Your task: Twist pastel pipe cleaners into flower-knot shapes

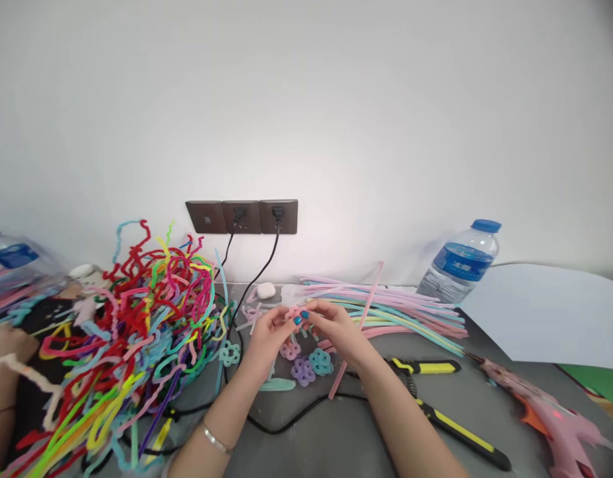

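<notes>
Left hand (pixel 271 333) and right hand (pixel 337 326) pinch a pink flower (pixel 293 311), fingertips (pixel 305 315) closed; a bottle (pixel 459 263) bears a blue label (pixel 464 261), writing blurred

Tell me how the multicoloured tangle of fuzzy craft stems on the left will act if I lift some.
The multicoloured tangle of fuzzy craft stems is probably light, being thin strands with gaps. Its crossing loops suggest several may snag and lift together. The standing kinks hint they'd bend easily yet hold shape.

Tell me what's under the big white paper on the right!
Something flat and green peeks out from under the white paper. The paper covers the rest, so I can't see what else is there.
</notes>
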`<state>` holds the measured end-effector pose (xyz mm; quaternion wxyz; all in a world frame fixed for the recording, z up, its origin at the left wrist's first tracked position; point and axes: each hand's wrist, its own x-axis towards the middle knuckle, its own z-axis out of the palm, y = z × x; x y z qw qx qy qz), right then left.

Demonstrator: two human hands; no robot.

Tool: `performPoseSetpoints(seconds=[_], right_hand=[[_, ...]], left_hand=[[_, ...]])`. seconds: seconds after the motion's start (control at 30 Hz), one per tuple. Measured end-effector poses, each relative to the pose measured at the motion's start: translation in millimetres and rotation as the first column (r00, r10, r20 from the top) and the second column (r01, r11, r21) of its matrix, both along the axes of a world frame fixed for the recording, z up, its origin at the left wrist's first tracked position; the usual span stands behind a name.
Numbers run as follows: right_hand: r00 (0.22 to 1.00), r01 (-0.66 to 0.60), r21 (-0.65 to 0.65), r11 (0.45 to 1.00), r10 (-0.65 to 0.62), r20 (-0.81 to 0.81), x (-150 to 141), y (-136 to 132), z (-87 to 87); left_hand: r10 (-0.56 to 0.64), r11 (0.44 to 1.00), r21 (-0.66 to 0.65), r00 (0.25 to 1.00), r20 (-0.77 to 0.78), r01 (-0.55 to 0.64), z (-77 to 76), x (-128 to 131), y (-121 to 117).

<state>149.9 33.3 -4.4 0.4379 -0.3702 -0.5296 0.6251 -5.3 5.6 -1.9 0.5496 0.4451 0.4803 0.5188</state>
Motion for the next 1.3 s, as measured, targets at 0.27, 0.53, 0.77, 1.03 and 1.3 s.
performPoseSetpoints(seconds=[0.27, 0.53, 0.77, 1.03, 1.3], right_hand=[[0.977, 0.188, 0.155, 0.970, -0.201, 0.071, 19.2, -8.3, 32.5], [0.857, 0.181, 0.369, 0.912, -0.330, 0.395, 75.9, -43.3, 44.7], [0.626, 0.038, 0.441, 0.897, -0.365, 0.689, 80.2, -53.4, 2.5], [0.654, 0.186, 0.438, 0.879, -0.444, 0.612, 66.5, -53.4, -12.0], [0.819, 0.377, 0.336, 0.863, -0.480, 0.314, 80.8, -68.4, -9.2]], left_hand=[[-0.017, 0.998, 0.059, 0.996, -0.093, 0.023, 0.3, -9.5, 1.8], [-0.321, 0.937, 0.049, 0.908, -0.270, 0.346, 4.2, -8.0, -4.5], [-0.346, 0.913, 0.071, 0.854, -0.389, 0.402, 2.8, -4.5, -8.0], [-0.547, 0.799, -0.023, 0.709, -0.446, 0.602, 6.0, -0.6, -18.9], [-0.514, 0.809, 0.003, 0.710, -0.481, 0.587, 9.1, -0.6, -19.8]])
